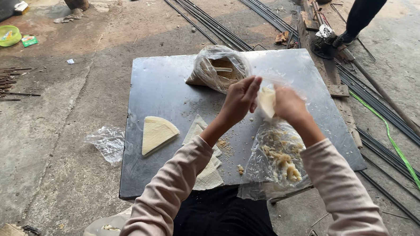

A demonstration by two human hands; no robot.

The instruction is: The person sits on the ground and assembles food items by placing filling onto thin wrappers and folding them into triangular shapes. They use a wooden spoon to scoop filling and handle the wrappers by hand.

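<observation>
Hands raised over slab (171, 84), left hand (241, 96) and right hand (287, 103) both gripping wrapper (267, 101) above bag (278, 153).

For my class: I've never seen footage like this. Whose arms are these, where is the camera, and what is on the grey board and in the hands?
The one picture comes from a camera on a person's head, looking down at their own arms. The left hand and right hand together grip a pale folded piece. On the grey board lie a pale wedge, flat pale sheets, crumbs, and two clear plastic bags: one farther away, one below the hands holding yellowish bits. Another person's legs stand beyond.
</observation>
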